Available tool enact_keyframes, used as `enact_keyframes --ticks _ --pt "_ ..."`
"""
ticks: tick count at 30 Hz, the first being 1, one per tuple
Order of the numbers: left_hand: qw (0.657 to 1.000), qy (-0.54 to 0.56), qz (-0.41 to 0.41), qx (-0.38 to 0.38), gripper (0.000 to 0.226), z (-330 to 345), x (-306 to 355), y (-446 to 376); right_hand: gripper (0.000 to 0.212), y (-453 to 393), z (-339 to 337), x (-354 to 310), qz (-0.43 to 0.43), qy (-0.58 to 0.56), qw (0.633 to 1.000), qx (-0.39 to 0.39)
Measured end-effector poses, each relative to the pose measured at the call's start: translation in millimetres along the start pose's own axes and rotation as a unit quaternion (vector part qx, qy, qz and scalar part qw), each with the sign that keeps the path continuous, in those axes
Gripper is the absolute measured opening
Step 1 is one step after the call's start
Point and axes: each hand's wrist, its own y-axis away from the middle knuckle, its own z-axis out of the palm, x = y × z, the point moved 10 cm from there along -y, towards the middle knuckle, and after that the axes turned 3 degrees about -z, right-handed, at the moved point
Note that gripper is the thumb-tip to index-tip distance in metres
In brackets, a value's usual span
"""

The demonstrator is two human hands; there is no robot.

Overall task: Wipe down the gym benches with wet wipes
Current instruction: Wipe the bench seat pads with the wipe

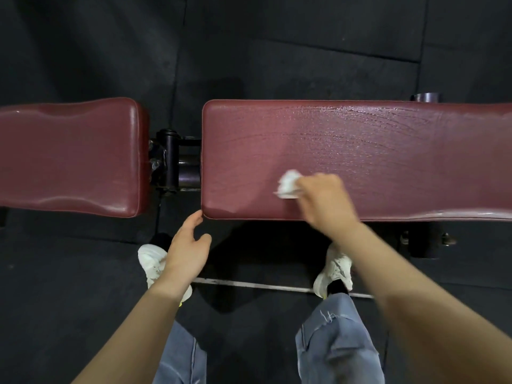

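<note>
A dark red gym bench lies across the view in two pads. The long pad point(360, 139) fills the right side, and its far right part shines wet. The shorter seat pad point(69, 156) lies on the left. My right hand point(324, 198) grips a crumpled white wet wipe point(288, 184) and presses it on the long pad near its front edge. My left hand point(188, 245) hangs relaxed below the long pad's front left corner, one fingertip touching that corner.
A black metal hinge and frame point(174, 162) fill the gap between the two pads. Black rubber floor mats point(249, 45) surround the bench. My white shoes point(335, 270) stand on the floor in front, by a pale floor line point(249, 285). A black bench foot point(424, 242) sits right.
</note>
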Motion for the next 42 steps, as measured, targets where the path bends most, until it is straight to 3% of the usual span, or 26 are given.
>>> enact_keyframes --ticks 2,4,6,8,10,12,15,18,20,22,24,27,28,30,32,34,36,40,42 --pt "1.000 0.004 -0.001 -0.004 0.062 4 2 3 0.013 56 -22 94 0.166 0.036 0.985 0.016" --pt "1.000 0.003 -0.007 -0.008 0.063 7 2 5 0.027 119 -39 160 0.331 0.034 0.941 0.054" --pt "1.000 0.001 -0.011 -0.003 0.064 7 1 7 0.041 159 -40 180 0.436 0.012 0.896 0.082" --pt "1.000 0.000 -0.009 0.008 0.063 7 2 7 0.046 160 -32 160 0.476 -0.010 0.872 0.108" --pt "1.000 0.012 -0.014 0.017 0.060 7 2 6 0.039 127 -16 106 0.465 -0.026 0.877 0.114" --pt "0.998 0.041 -0.022 0.031 0.056 4 2 6 0.022 67 8 25 0.380 -0.033 0.919 0.098" --pt "0.995 0.081 -0.022 0.051 0.054 -5 3 7 0.017 -15 47 -110 0.133 -0.079 0.988 0.002" --pt "0.995 0.084 -0.013 0.045 0.053 -6 8 5 0.020 -24 50 -179 -0.169 -0.094 0.981 -0.028" --pt "0.996 0.085 -0.009 0.035 0.054 -3 10 4 0.022 -8 48 -155 -0.242 -0.040 0.968 -0.051" --pt "0.997 0.073 -0.011 0.019 0.055 1 9 3 0.017 9 33 -94 -0.179 -0.018 0.982 -0.059" --pt "0.997 0.075 -0.014 0.015 0.055 4 6 1 0.003 37 15 -12 -0.051 0.008 0.998 -0.043" --pt "0.995 0.094 -0.013 0.018 0.055 4 6 2 0.018 108 -11 98 0.155 0.023 0.988 0.019" --pt "0.995 0.096 -0.013 0.019 0.054 4 6 3 0.023 134 -15 126 0.237 0.011 0.970 0.048" --pt "0.993 0.115 -0.022 0.019 0.050 4 5 3 0.034 181 -5 160 0.414 -0.064 0.902 0.100" --pt "0.990 0.138 -0.036 0.011 0.047 4 -1 -1 0.036 191 15 150 0.494 -0.141 0.845 0.149" --pt "0.985 0.160 -0.057 0.010 0.045 3 -7 -8 0.030 173 31 113 0.504 -0.198 0.817 0.199" --pt "0.982 0.179 -0.065 0.020 0.045 0 -11 -11 0.028 145 39 66 0.479 -0.233 0.815 0.227" --pt "0.977 0.205 -0.051 0.022 0.045 -3 -8 -10 0.025 90 47 -15 0.366 -0.275 0.863 0.215" --pt "0.975 0.214 -0.055 0.031 0.043 -6 -11 -14 0.015 62 44 -51 0.311 -0.232 0.904 0.179"
